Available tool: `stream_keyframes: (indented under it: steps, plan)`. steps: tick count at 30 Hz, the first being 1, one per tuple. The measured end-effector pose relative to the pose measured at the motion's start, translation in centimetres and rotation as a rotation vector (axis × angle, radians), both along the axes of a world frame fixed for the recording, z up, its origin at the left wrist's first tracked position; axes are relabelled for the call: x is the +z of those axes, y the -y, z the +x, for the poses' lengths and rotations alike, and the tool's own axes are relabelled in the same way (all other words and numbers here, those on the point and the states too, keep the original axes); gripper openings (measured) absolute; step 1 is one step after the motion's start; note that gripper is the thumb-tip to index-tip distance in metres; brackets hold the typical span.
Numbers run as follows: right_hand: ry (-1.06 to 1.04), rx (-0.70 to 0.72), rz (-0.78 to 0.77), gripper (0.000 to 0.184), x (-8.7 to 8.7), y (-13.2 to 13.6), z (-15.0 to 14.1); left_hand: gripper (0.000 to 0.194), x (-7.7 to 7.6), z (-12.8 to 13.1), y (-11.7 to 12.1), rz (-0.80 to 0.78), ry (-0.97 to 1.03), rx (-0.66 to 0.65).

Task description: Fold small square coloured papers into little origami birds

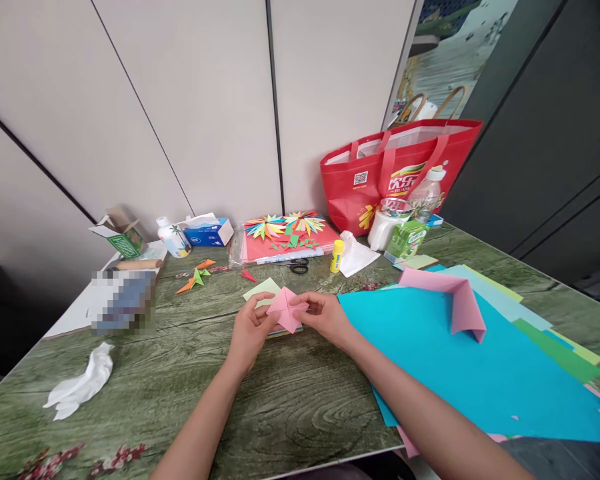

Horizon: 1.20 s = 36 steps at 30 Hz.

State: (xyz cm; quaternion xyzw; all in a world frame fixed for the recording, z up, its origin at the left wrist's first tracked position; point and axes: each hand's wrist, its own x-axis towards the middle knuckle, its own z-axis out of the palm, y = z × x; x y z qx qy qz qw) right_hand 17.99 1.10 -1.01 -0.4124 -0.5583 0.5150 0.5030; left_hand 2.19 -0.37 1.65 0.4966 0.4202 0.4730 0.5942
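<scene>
At the frame's centre, my left hand (251,327) and right hand (326,317) pinch opposite sides of the creased pink origami paper (285,309), which could skew or tear along its folds if I pull unevenly.

Indoor craft table (150,393) (home or office, unclear) | coloured paper (445,353) | glue stick (337,257) | scissors (299,267)

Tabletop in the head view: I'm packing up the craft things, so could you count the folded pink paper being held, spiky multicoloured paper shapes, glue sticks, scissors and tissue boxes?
Held pink folded paper: 1
Spiky multicoloured paper shapes: 2
Glue stick: 1
Scissors: 1
Blue tissue box: 1
Total: 6
</scene>
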Motion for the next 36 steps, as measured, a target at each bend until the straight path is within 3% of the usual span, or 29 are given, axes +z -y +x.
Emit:
stream_keyframes:
  steps: [8, 15, 19, 24, 27, 32, 36]
  plan:
    - [-0.051, -0.01, 0.008, 0.023, 0.0, 0.1, -0.2, 0.06, -0.2, 0.3, 0.1, -0.067, -0.052, 0.023]
    - [0.129, -0.004, 0.11, 0.022, 0.2, 0.3, -0.1, 0.038, -0.4, 0.3, 0.2, -0.111, -0.09, -0.066]
    - [0.283, 0.06, 0.266, 0.031, 0.5, 0.6, -0.1, 0.027, -0.6, 0.1, 0.2, -0.137, -0.062, -0.043]
    - [0.412, -0.173, 0.603, 0.023, 0.7, 1.2, 0.1, 0.026, -0.7, 0.1, 0.1, -0.166, 0.034, 0.079]
    - [0.542, -0.162, 0.77, 0.023, 0.7, 1.5, 0.0, 0.031, -0.5, 0.1, -0.1, -0.155, 0.155, 0.094]
    - [0.687, -0.051, 0.889, 0.022, 0.3, 1.5, -0.4, 0.026, -0.5, 0.2, -0.2, -0.144, 0.294, 0.106]
    - [0.698, -0.05, 0.914, 0.017, 0.0, 1.2, -0.3, 0.024, -0.7, 0.4, -0.1, -0.135, 0.331, 0.087]
